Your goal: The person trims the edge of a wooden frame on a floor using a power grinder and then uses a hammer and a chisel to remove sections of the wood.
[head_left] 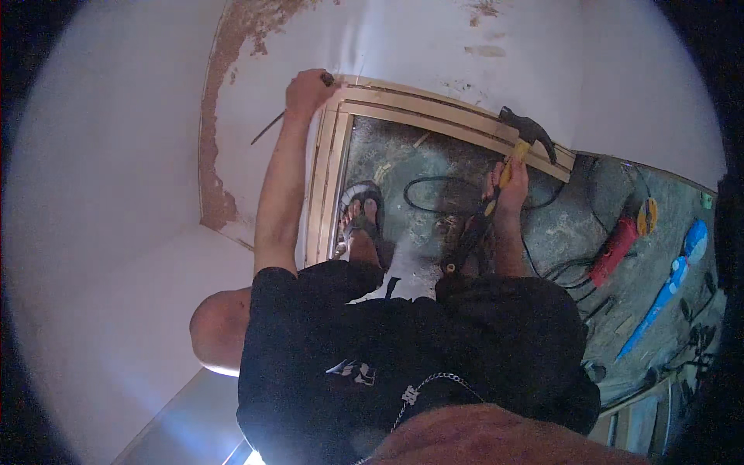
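My left hand (308, 94) is closed around a thin, dark rod-like tool (267, 129) at the far left corner of a pale wooden frame (418, 103). The tool's shaft slants down to the left, and a thick dark end shows by the thumb; its exact kind is unclear. In my right hand (510, 186) is a claw hammer (530, 133) with a yellow and black handle. Its dark head is up, over the right part of the frame's far side. The fingers wrap the handle below the head.
Right of me on the grey floor lie a red angle grinder (614, 252) with a yellow disc, a long blue object (671, 291) and scattered dark pieces. A black cable (434, 180) loops inside the frame, near my sandalled foot (362, 213). White walls (418, 46) rise close by.
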